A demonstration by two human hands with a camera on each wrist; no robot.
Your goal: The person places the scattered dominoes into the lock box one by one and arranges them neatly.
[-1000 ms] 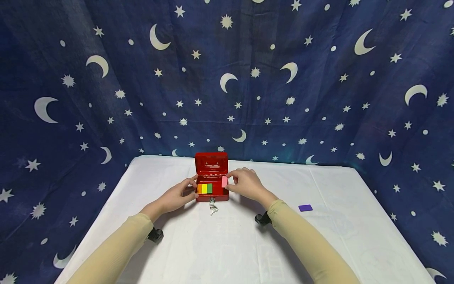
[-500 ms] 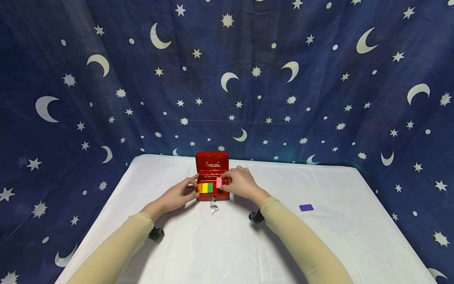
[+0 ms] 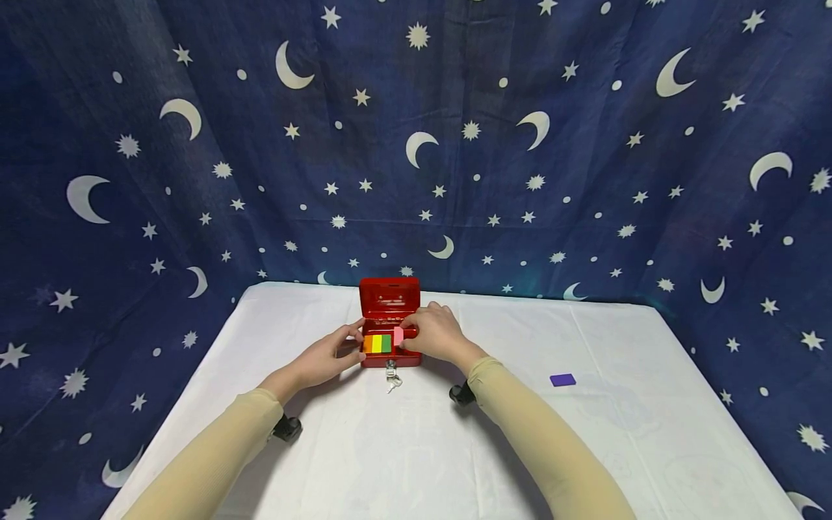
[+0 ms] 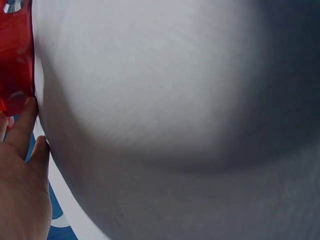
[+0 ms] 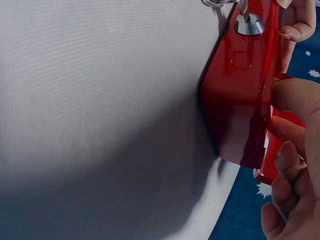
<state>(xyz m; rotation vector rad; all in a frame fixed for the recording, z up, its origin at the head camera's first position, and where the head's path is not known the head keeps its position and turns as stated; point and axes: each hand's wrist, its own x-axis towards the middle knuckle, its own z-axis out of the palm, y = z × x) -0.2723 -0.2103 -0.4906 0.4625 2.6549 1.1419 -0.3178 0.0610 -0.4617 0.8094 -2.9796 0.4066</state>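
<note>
A red cash box (image 3: 390, 296) stands on the table with its lid raised. Orange (image 3: 367, 344), yellow (image 3: 377, 344) and green (image 3: 386, 344) blocks lie side by side in its left part. My left hand (image 3: 325, 359) holds the box's left end, thumb by the front corner and a finger by the back. Over the right part of the box, my right hand (image 3: 437, 334) pinches a pink block (image 3: 399, 335) between thumb and finger, beside the green one. In the right wrist view, the right-hand fingers (image 5: 287, 135) reach over the box's rim, hiding the block.
Keys (image 3: 394, 383) hang from the lock (image 5: 249, 24) on the box's front. A purple block (image 3: 562, 380) lies on the white-covered table (image 3: 416, 455) to the right. Behind the table hangs a dark blue curtain (image 3: 364, 159) with moons and stars.
The right hand has moved left with the pink block, from the box's right wall to beside the green block. The left hand has stayed at the box's left end.
</note>
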